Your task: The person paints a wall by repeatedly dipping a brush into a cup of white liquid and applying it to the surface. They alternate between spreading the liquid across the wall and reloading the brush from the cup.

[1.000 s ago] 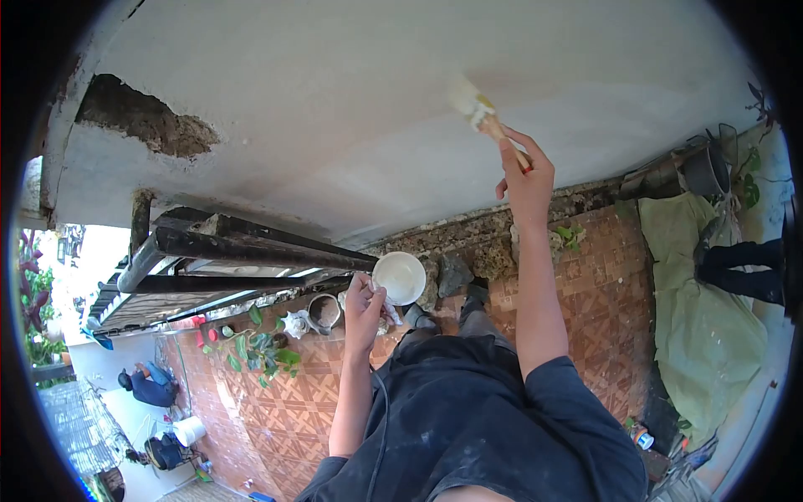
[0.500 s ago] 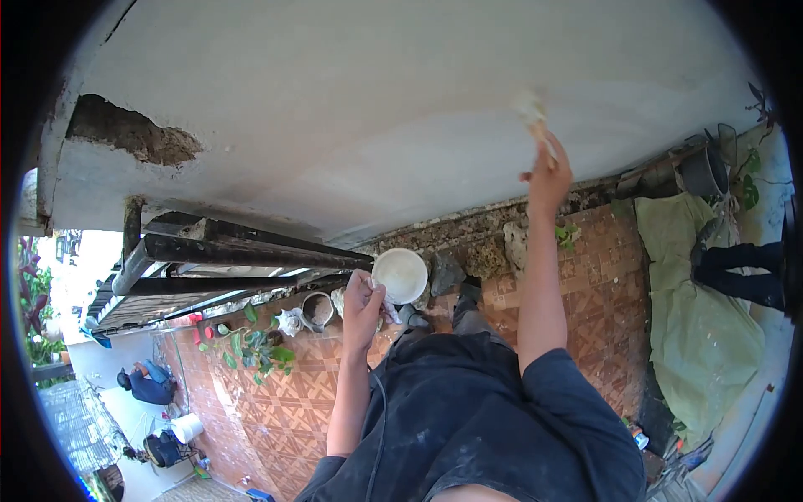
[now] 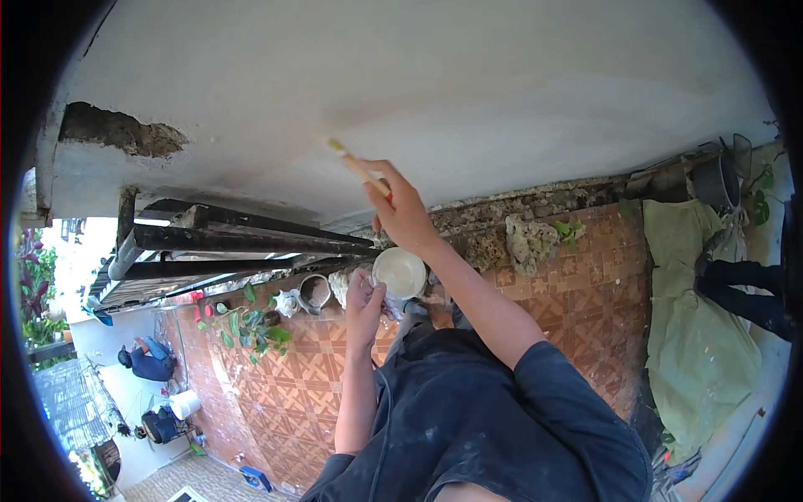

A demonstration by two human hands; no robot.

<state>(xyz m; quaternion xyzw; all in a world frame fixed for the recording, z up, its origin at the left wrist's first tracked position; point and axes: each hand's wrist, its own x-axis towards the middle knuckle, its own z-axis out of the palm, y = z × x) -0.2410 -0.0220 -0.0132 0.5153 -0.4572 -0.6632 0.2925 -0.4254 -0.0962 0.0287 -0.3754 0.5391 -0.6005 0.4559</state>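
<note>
Wooden-handled brush (image 3: 365,173) in the right hand (image 3: 403,211) has swung leftward.

1. Paintbrush (image 3: 364,173): bristles blurred; whether they touch the wall (image 3: 519,58) cannot be told.
2. Right hand (image 3: 404,216): covers part of the brush handle.
3. Left hand (image 3: 364,305): some fingers hidden behind the paint cup (image 3: 386,253).
4. Person in dark trousers (image 3: 728,280): upper body cut off at right.
5. Distant person (image 3: 152,365): too small to tell what the hands do.
</note>
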